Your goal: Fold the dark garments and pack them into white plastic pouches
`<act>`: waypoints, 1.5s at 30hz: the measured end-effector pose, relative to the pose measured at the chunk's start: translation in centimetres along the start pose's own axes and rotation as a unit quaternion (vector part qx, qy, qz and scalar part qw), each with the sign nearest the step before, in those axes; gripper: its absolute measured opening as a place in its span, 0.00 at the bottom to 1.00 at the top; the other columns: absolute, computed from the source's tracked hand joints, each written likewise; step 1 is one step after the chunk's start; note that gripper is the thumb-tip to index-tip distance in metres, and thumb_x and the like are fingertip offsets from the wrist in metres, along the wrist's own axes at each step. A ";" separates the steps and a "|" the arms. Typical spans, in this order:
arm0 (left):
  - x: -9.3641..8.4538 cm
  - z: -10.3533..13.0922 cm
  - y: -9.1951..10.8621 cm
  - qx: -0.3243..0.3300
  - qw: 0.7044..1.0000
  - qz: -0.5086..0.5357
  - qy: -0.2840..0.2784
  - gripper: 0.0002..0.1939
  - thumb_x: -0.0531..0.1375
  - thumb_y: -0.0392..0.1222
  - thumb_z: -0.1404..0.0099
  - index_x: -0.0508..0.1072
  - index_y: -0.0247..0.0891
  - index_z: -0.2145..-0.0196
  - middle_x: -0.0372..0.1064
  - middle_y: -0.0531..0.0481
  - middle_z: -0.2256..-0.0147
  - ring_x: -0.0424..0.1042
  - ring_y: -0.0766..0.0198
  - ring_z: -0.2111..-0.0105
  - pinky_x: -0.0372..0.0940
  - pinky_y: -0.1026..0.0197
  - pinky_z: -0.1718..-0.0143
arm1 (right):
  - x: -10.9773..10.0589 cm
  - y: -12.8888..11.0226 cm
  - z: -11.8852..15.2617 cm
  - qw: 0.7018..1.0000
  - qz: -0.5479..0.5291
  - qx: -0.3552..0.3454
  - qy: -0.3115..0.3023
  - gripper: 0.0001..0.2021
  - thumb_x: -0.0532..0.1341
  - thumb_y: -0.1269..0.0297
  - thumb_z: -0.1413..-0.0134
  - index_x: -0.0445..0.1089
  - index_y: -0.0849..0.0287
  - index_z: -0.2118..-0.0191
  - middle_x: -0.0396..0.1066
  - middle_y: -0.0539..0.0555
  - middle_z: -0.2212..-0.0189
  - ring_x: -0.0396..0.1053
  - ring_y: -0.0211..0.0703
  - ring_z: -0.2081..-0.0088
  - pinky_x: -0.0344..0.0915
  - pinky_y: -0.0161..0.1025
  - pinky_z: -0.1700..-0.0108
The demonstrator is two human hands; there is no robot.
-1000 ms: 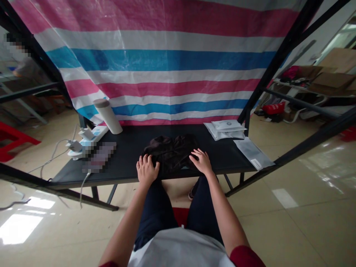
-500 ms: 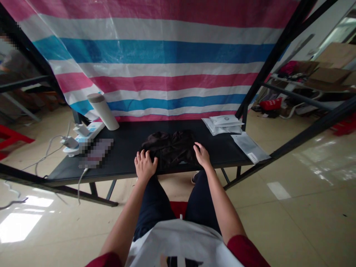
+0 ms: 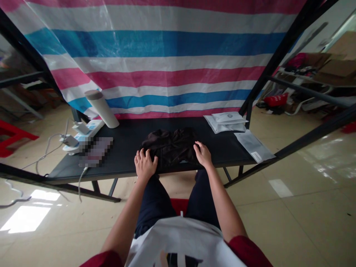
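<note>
A crumpled dark brown cloth (image 3: 169, 146), perhaps a garment, lies on the black table (image 3: 128, 144) in front of me. My left hand (image 3: 145, 165) rests at its near left edge, fingers spread and palm down. At the right edge of the cloth is my right hand (image 3: 203, 154), its fingers loosely curved and apart, touching or nearly touching the fabric. Neither hand grips anything that I can see. The exact fold of the cloth cannot be made out.
On the left stand a white bottle (image 3: 102, 109), a power strip (image 3: 93, 129) with chargers, and a blurred-out phone (image 3: 97, 152) on a cable. To the right lie stacked white packets (image 3: 226, 122) and a single flat packet (image 3: 254, 146). A striped sheet (image 3: 167, 44) hangs behind, between black frame posts.
My view has tilted and shifted slightly, so the table and sheet sit a little differently in the picture. Both hands and the cloth stay in place.
</note>
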State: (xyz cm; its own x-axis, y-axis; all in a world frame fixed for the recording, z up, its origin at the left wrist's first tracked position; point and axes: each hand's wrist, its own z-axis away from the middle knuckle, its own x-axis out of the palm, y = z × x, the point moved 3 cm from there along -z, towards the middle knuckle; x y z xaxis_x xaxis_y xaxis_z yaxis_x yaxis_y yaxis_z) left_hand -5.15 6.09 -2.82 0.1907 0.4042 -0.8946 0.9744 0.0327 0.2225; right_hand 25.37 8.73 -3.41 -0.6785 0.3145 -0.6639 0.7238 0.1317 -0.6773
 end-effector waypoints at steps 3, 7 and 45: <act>-0.1 0.0 0.0 0.000 1.000 0.000 0.002 0.28 0.53 0.51 0.34 0.65 0.32 0.42 0.57 0.32 0.39 0.54 0.39 0.37 0.51 0.42 0.39 | 0.1 0.0 0.0 1.000 0.006 -0.008 -0.004 0.23 0.49 0.49 0.35 0.69 0.56 0.46 0.68 0.58 0.43 0.62 0.52 0.39 0.56 0.51 0.37; -0.1 -0.1 0.1 -0.002 1.000 0.005 0.001 0.28 0.53 0.51 0.34 0.65 0.33 0.42 0.57 0.33 0.39 0.54 0.40 0.38 0.51 0.42 0.39 | 0.2 0.1 0.0 1.000 0.019 -0.013 -0.004 0.21 0.50 0.49 0.35 0.72 0.55 0.49 0.68 0.58 0.42 0.61 0.51 0.38 0.54 0.52 0.36; -0.9 0.1 0.3 -0.022 0.999 0.028 0.016 0.35 0.53 0.54 0.35 0.58 0.28 0.38 0.52 0.27 0.38 0.53 0.38 0.37 0.52 0.42 0.39 | 0.2 -0.3 0.0 0.999 0.044 -0.006 -0.024 0.21 0.51 0.48 0.35 0.76 0.54 0.54 0.66 0.56 0.40 0.59 0.52 0.37 0.51 0.52 0.34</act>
State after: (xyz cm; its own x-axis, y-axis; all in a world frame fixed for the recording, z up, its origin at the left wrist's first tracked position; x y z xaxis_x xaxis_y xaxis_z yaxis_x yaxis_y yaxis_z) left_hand -5.01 5.68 -2.00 0.2404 0.4357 -0.8674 0.9560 0.0488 0.2894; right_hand 25.00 8.71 -3.34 -0.6177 0.2797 -0.7350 0.7818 0.1178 -0.6123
